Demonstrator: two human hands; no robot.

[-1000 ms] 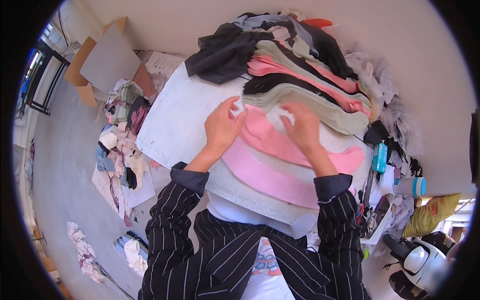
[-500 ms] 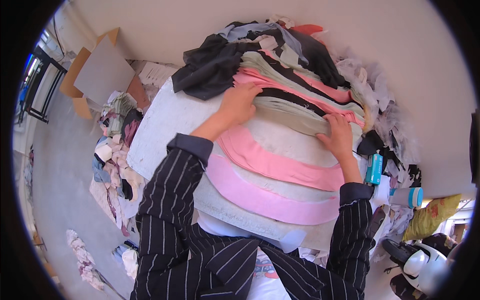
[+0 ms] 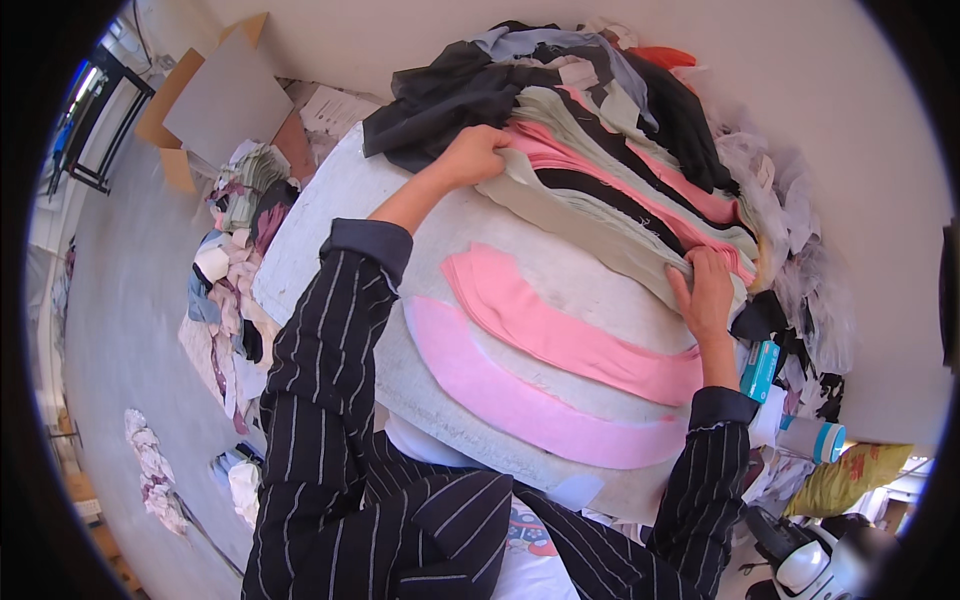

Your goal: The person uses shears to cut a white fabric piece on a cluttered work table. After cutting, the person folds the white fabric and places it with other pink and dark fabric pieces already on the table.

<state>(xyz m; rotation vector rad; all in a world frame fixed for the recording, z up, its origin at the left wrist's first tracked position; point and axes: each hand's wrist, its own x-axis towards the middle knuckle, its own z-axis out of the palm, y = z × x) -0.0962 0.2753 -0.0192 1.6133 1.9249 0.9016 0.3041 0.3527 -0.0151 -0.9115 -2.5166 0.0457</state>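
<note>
My left hand grips the left end of a long pale grey-green fabric strip that lies across a light work table. My right hand pinches the same strip at its right end, near the table's right edge. In front of the strip lie two curved pink fabric pieces, flat and side by side. Behind it a pile of pink, black and pale strips is heaped, with a dark garment at its left.
Cardboard boxes stand on the floor at the far left. Scraps of cloth litter the floor beside the table. A teal box and a white bottle sit at the right edge, with a yellow cushion below.
Both hands left the middle of the pink pieces and reached outward and away to the ends of the pale strip, where they now grip it.
</note>
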